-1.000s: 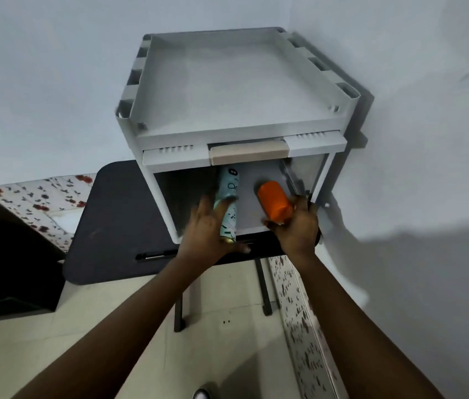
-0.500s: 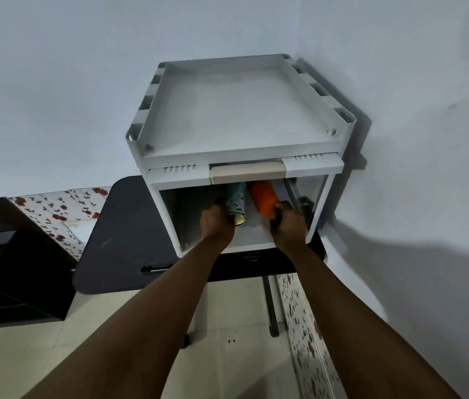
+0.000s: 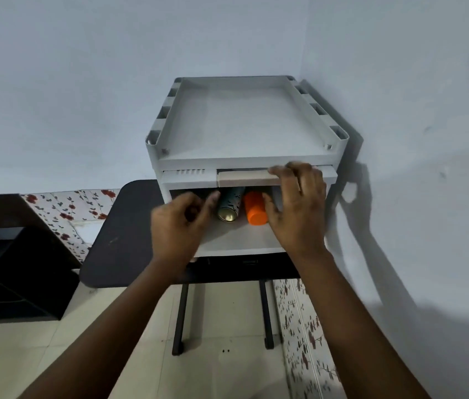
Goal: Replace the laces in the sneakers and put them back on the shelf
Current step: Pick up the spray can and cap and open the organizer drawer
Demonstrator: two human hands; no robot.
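A grey plastic shelf cabinet (image 3: 244,161) stands on a black table in the room's corner, its front compartment open. Inside lie a teal patterned spray can (image 3: 229,205) and an orange-capped can (image 3: 255,210), side by side. My left hand (image 3: 178,226) hovers in front of the opening, left of the teal can, with loosely curled fingers and nothing in it. My right hand (image 3: 296,208) is spread beside the orange can, its blurred fingertips at the right end of the beige door handle (image 3: 242,178). No sneakers or laces are in view.
The black table (image 3: 124,234) juts out to the left on thin black legs (image 3: 180,321). A black cabinet (image 3: 12,269) stands at the far left, and floral tiles (image 3: 63,208) run along the wall's base. The cabinet's top tray (image 3: 244,125) holds nothing.
Both hands have let go of the two cans and drawn back out of the compartment. My right hand has risen to the beige handle. The cans now lie deeper inside.
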